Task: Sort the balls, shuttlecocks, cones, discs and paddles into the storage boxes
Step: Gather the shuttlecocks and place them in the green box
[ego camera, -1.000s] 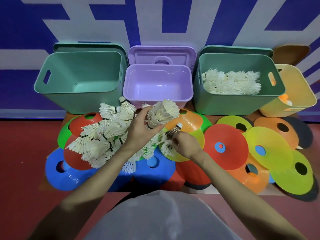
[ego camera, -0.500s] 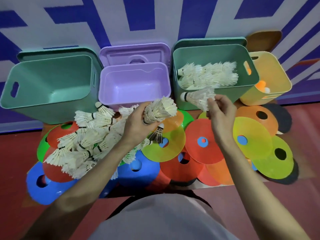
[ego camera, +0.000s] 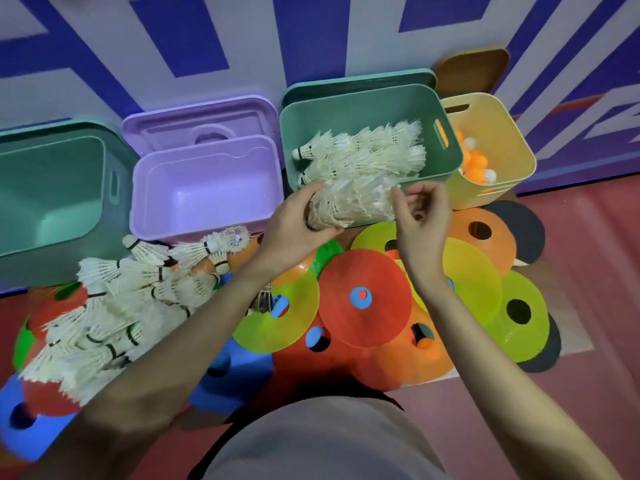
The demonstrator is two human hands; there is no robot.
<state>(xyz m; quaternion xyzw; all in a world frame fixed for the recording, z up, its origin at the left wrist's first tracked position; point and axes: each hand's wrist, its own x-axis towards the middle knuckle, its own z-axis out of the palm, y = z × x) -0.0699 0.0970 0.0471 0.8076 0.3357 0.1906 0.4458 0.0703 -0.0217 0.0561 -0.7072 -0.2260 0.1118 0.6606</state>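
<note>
- Discs (ego camera: 363, 299), lower centre to right: an overlapping spread of thin, light plastic. They are judged stiff enough to be lifted by an edge.
- Loose shuttlecocks (ego camera: 114, 306), lower left: heaped on the discs. The feathers are judged fragile, so hold is best taken at the cork end.
- Left hand (ego camera: 294, 220), centre: fingers are curled round the cork end of a nested shuttlecock stack (ego camera: 353, 202), held at the near rim of the green box (ego camera: 446, 161).
- Right hand (ego camera: 420, 220): fingers are loosely bent beside the feather end; contact cannot be told.
- Yellow box (ego camera: 512, 161), upper right: balls are kept inside.
</note>
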